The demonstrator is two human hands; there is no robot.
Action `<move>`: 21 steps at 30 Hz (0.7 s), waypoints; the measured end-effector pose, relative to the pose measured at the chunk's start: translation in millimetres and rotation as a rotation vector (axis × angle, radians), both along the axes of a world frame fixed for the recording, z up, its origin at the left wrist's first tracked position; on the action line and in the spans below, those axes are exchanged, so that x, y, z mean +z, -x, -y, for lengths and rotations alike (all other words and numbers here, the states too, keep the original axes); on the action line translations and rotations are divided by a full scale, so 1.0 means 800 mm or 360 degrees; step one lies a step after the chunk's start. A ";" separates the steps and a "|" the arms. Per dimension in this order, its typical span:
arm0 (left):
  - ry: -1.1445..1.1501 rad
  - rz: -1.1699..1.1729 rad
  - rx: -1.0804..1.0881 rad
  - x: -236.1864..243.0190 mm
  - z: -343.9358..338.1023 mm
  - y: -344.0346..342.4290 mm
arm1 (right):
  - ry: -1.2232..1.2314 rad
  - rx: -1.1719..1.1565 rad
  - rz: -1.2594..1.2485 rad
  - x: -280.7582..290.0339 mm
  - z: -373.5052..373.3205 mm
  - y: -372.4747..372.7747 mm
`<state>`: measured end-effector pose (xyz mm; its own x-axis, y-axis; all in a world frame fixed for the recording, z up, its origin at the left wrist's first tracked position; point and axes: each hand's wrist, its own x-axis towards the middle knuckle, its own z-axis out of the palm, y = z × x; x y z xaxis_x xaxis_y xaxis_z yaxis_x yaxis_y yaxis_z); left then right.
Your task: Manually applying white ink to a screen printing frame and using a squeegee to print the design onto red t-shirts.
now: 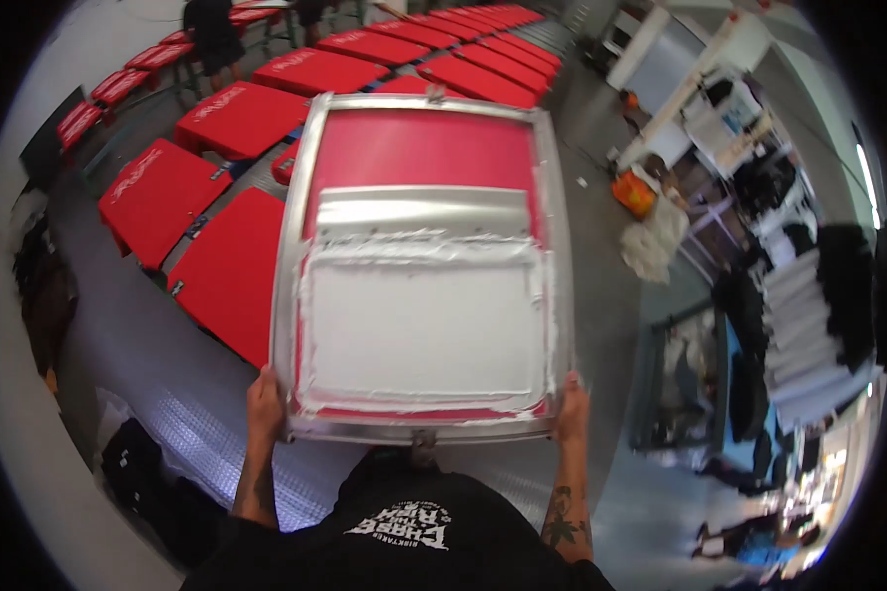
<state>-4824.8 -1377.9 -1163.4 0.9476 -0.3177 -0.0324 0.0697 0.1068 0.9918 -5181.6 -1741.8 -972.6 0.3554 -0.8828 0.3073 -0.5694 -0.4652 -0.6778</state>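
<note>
A screen-printing frame (557,236) of silver metal, with pink mesh in its upper part, is held out in front of my body. Thick white ink (424,325) coats the lower half of the mesh, and a silver metal squeegee (422,207) lies across the screen just above it. My left hand (265,404) grips the frame's left side near the bottom corner, my right hand (572,409) its right side at the same height. Metal clamps (424,443) are on the top and bottom bars.
Rows of boards (222,261) covered in printed red fabric stretch ahead and leftward over a shiny floor (128,305). A dark-clothed person (209,30) stands behind them. At the right are an orange bag (633,195), stacked garments (808,335) and other people (759,542).
</note>
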 end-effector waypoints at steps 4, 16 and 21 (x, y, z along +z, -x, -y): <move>-0.0296 0.0010 0.0549 -0.043 -0.007 0.035 | -0.0101 0.0336 -0.0358 -0.037 0.094 -0.133; -0.0704 -0.0661 0.1088 0.035 0.027 0.209 | -0.0757 0.1084 -0.0535 -0.068 0.211 -0.314; -0.0711 -0.0688 0.1306 0.038 0.051 0.233 | -0.0554 0.1232 -0.0907 -0.087 0.230 -0.393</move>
<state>-5010.9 -1419.0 -1132.8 0.7468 0.5468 -0.3785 0.5019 -0.0899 0.8602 -4867.4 -1925.8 -1042.4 0.8794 -0.3567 -0.3152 -0.4759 -0.6714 -0.5681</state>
